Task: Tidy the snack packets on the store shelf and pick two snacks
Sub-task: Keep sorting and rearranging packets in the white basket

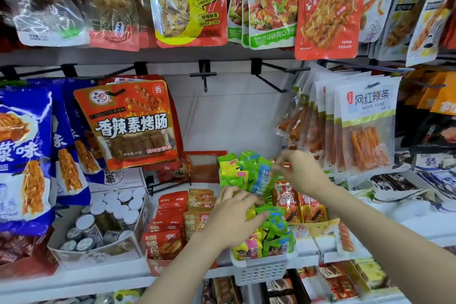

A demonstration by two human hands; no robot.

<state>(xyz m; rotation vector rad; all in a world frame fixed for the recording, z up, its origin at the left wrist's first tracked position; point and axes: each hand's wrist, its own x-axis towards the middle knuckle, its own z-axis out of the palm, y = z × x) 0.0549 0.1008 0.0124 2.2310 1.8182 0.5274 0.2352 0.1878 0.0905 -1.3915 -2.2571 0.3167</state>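
A white slotted basket [261, 270] on the shelf holds several small green, yellow and blue snack packets [272, 234]. My left hand [234, 217] lies over the middle of the pile, fingers spread and touching the packets. Farther back, my right hand [299, 170] pinches a thin green packet [271, 180] and holds it just above the rear packets [237, 168]. The right hand's fingers are blurred.
Red and tan fish-snack packets [172, 224] stand in rows left of the basket. A clear box of white-lidded jars [108, 219] is further left. Orange packets [306, 207] sit right of it. Hanging bags [128, 121] and bare black hooks [204, 76] are above.
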